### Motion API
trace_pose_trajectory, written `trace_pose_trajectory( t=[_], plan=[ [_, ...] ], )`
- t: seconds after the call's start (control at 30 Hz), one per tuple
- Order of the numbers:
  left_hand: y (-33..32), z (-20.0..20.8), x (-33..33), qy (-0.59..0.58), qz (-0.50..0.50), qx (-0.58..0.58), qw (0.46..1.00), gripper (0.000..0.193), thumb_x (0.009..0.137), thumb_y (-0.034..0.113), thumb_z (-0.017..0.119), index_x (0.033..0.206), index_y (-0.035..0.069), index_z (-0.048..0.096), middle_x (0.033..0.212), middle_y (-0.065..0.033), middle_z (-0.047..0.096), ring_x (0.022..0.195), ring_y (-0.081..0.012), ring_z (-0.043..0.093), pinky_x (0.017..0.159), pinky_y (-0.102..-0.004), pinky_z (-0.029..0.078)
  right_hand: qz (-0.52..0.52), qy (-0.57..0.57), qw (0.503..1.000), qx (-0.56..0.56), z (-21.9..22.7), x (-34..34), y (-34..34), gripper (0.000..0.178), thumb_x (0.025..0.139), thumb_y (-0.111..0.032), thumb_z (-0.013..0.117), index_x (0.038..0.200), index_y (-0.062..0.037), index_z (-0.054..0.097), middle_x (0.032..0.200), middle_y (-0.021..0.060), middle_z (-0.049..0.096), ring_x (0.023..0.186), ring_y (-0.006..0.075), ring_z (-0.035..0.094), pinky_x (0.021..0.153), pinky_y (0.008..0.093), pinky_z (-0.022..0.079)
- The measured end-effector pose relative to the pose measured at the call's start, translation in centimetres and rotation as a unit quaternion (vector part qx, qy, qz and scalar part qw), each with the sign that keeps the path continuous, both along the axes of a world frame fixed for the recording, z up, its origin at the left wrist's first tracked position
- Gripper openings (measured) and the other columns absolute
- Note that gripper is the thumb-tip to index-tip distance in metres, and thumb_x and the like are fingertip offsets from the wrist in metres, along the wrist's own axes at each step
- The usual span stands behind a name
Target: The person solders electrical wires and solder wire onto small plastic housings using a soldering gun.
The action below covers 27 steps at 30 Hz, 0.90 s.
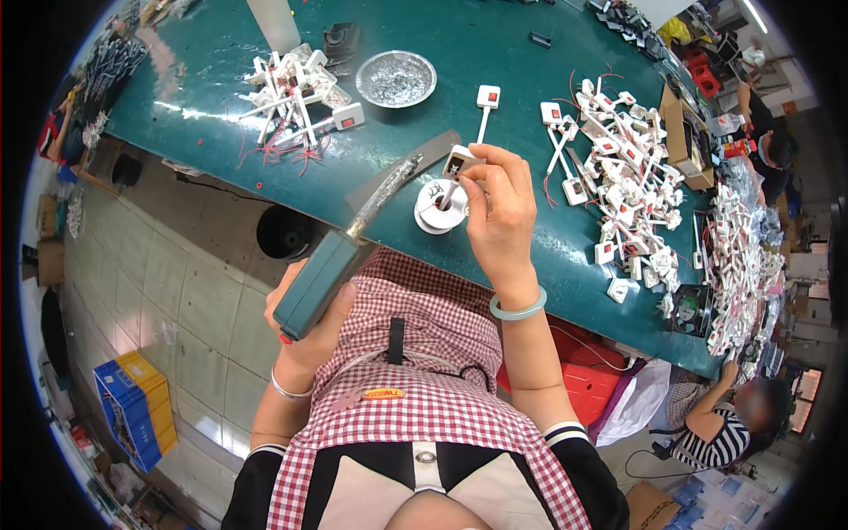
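Observation:
My left hand [309, 309] is closed round the green handle of a soldering gun [316, 281], its scorched metal barrel slanting up to the right over the table edge. Thumb and fingers of my right hand [499, 212] pinch a grey length of solder wire [448, 194] at the top of a white spool [433, 221]. The spool stands near the table's front edge. Just beyond those fingertips is a white square switch housing [458, 161] with a dark face, partly covered by the hand. Another white housing with a red switch [488, 97] and a stem lies farther back.
On the green table [503, 53], a pile of white switch parts [627, 168] spreads at right and a smaller heap [296, 93] lies at left. A metal bowl [396, 79] holds silvery scraps. A dark bucket [284, 231] stands below. Other people sit at the far right.

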State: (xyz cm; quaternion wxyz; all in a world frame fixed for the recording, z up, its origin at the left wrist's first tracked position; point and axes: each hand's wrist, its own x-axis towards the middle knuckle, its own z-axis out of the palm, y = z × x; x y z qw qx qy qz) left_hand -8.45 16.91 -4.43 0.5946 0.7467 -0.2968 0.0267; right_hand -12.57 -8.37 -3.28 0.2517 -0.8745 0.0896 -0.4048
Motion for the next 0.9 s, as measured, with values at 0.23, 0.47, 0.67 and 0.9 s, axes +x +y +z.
trace_pose_trajectory(
  t=[0.23, 0.47, 0.67, 0.9],
  plan=[
    [0.1, -0.2, -0.1, 0.02, 0.009, -0.006, 1.0, 0.028, 0.077, 0.003, 0.077, 0.102, -0.008, 0.068, 0.095, -0.0176, 0.069, 0.078, -0.025, 0.069, 0.069, -0.0305, 0.052, -0.002, 0.008, 1.0, 0.007, -0.1, -0.2, 0.0, 0.01, 0.08, 0.006, 0.069, 0.086, 0.0007, 0.062, 0.11, 0.0107, 0.065, 0.096, 0.0271, 0.061, 0.076, 0.037, 0.052],
    [0.2, -0.6, -0.2, 0.009, 0.013, -0.019, 1.0, 0.027, 0.078, 0.003, 0.076, 0.102, -0.007, 0.069, 0.093, -0.0149, 0.069, 0.075, -0.0217, 0.067, 0.066, -0.0291, 0.051, -0.001, -0.013, 0.999, 0.053, 0.0, -0.3, 0.1, 0.011, 0.083, 0.004, 0.066, 0.093, 0.0004, 0.063, 0.108, 0.0125, 0.066, 0.093, 0.0303, 0.061, 0.077, 0.0393, 0.051],
    [0.3, -0.5, -0.1, 0.038, 0.036, -0.027, 0.998, 0.025, 0.077, 0.002, 0.077, 0.1, -0.005, 0.069, 0.088, -0.0105, 0.067, 0.072, -0.0174, 0.064, 0.065, -0.0276, 0.05, -0.002, -0.029, 0.995, 0.097, 0.4, 0.1, -0.2, 0.021, 0.084, 0.006, 0.063, 0.103, -0.0016, 0.066, 0.104, 0.0135, 0.067, 0.089, 0.0318, 0.066, 0.075, 0.0385, 0.053],
    [2.1, -0.7, 0.1, 0.097, 0.089, -0.036, 0.991, 0.026, 0.078, 0.002, 0.078, 0.102, -0.004, 0.069, 0.089, -0.0084, 0.067, 0.074, -0.0155, 0.063, 0.066, -0.0272, 0.049, 0.019, -0.013, 0.997, 0.074, 3.5, 0.0, -0.7, 0.023, 0.086, 0.007, 0.061, 0.105, -0.0025, 0.071, 0.097, 0.0134, 0.069, 0.081, 0.0225, 0.069, 0.069, 0.0323, 0.054]
  ],
)
